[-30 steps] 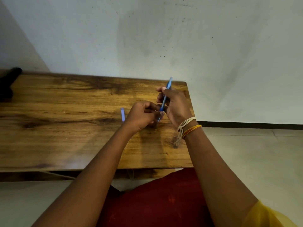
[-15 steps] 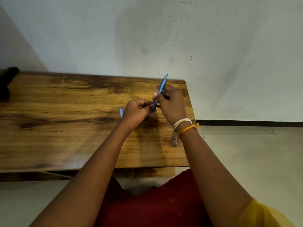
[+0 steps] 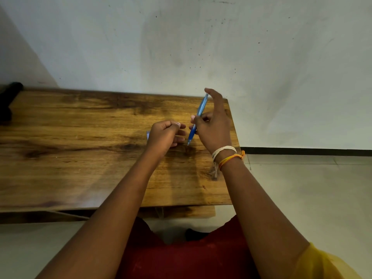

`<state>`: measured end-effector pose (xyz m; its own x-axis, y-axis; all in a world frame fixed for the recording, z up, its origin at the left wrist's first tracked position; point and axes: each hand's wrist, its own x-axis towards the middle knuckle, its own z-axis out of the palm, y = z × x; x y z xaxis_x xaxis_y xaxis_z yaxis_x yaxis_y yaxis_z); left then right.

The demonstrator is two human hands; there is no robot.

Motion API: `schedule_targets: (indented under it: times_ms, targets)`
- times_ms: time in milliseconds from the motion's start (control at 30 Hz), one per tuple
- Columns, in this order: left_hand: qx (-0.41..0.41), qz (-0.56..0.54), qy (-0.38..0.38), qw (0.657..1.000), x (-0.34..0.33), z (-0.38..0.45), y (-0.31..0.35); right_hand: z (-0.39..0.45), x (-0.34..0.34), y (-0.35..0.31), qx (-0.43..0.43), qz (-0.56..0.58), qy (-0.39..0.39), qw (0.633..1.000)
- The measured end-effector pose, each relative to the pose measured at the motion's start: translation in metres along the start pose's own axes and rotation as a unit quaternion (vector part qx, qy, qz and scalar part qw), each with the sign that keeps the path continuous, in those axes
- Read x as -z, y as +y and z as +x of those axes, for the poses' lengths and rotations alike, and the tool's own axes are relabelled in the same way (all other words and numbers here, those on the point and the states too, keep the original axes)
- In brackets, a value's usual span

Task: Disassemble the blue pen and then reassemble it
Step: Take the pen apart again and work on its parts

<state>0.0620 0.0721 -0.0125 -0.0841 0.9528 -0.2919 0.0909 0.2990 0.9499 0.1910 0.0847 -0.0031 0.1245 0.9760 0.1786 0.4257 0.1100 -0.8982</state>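
Right hand (image 3: 213,127) pinches a slim translucent blue plastic pen (image 3: 198,117), tip down, near the grained wooden table's (image 3: 80,158) right edge; left hand (image 3: 165,135) loosely curled, holding nothing.

The left hand (image 3: 164,135) hides most of a small blue piece (image 3: 148,135) on the table; its fingertips' contents are unclear.

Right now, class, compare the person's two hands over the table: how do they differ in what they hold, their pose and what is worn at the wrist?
The right hand grips the blue pen, tilted, tip down; the left hand is apart from it, and no pen part shows in it. The right forefinger stretches up beside the pen's top; the left fingers curl loosely. Threads circle the right wrist; the left is bare. Both hover over the wooden table.
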Motion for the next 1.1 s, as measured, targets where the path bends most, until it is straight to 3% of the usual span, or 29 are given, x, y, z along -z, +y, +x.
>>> schedule_targets:
  times_ms: [1100]
  targets:
    - [0.042,-0.043,-0.028,0.998,0.01,-0.004,0.001,-0.001,0.006,-0.022,-0.081,0.173,0.028,0.981]
